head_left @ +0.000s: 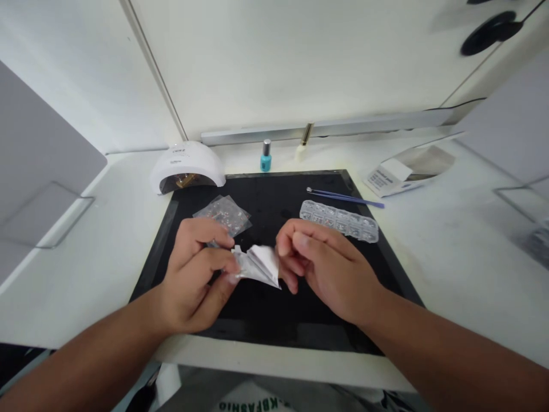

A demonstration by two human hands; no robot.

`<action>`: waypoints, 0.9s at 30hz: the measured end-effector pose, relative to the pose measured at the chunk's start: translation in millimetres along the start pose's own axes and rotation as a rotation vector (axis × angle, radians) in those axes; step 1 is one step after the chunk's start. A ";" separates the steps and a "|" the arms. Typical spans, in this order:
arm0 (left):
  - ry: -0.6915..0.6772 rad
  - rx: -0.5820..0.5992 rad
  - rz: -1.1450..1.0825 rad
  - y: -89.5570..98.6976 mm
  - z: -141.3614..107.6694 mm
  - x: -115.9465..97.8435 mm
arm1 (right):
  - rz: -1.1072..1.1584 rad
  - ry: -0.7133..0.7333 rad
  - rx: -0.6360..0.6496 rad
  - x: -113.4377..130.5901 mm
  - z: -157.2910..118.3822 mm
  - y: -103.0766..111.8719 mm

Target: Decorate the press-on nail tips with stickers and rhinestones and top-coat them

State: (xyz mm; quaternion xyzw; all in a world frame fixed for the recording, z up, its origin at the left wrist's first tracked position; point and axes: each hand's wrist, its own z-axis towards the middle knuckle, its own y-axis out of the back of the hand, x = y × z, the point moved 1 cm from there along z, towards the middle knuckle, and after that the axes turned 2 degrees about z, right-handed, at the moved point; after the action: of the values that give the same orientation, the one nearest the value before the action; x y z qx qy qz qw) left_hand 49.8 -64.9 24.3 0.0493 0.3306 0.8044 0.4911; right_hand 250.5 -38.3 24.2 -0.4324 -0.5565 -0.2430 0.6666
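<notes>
A small white-and-silver packet (259, 265), creased and with a flap peeled back, is pinched at its left end between the thumb and fingers of my left hand (199, 274). Close by its right edge is my right hand (323, 257), fingers curled and thumb pressed to the index finger. Whatever that pinch holds, if anything, is hidden. Flat clear sheets (227, 214) dotted with small bits lie just beyond my left hand. Beyond my right hand is a clear compartment case (338, 220) with small shiny pieces inside.
A black mat (274, 320) covers the middle of the white table (454, 240). At the back stand a white nail lamp (189, 163), a turquoise polish bottle (266, 157) and a pale gold-capped bottle (301, 150). Blue tweezers (347, 197) and an opened carton (405, 171) lie right.
</notes>
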 end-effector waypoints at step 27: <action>0.705 0.182 -0.726 -11.1 -11.3 -10.8 | -0.771 0.474 0.059 2.4 -5.2 -2.1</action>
State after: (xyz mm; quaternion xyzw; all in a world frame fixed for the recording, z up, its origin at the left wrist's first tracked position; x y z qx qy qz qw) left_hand 59.2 -75.9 11.7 -0.3003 0.5405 0.5177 0.5913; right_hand 252.3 -43.4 27.1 -0.1068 -0.5157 -0.5496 0.6485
